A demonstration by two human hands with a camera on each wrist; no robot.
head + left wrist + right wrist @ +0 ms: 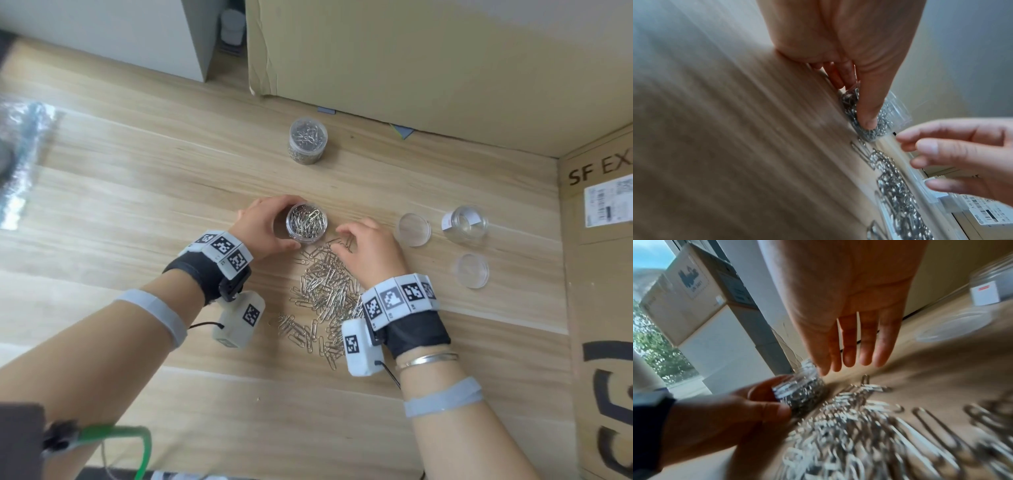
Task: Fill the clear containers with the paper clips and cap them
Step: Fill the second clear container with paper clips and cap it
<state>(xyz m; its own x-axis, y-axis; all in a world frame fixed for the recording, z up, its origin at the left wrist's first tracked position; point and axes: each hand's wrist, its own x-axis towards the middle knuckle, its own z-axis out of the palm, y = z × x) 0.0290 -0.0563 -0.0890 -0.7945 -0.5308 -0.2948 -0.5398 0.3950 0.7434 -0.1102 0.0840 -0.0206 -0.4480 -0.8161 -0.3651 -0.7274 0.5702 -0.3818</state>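
Note:
My left hand [263, 228] grips an uncapped clear container [306, 222] filled to the brim with paper clips, standing on the wooden table. The thumb [865, 100] presses its near wall and the other fingers wrap the far side. My right hand [363, 243] hovers just right of it over the loose pile of paper clips [325, 298], fingers relaxed and holding nothing [855, 337]. A full, capped container [307, 139] stands farther back. An empty labelled container [465, 223] and two clear lids [413, 229] [472, 270] lie to the right.
A large cardboard box [411, 51] walls off the back, and another printed box [599, 274] closes the right side. A crinkled plastic bag [24, 154] lies at the far left edge. Bare table [137, 192] stretches to the left and toward me.

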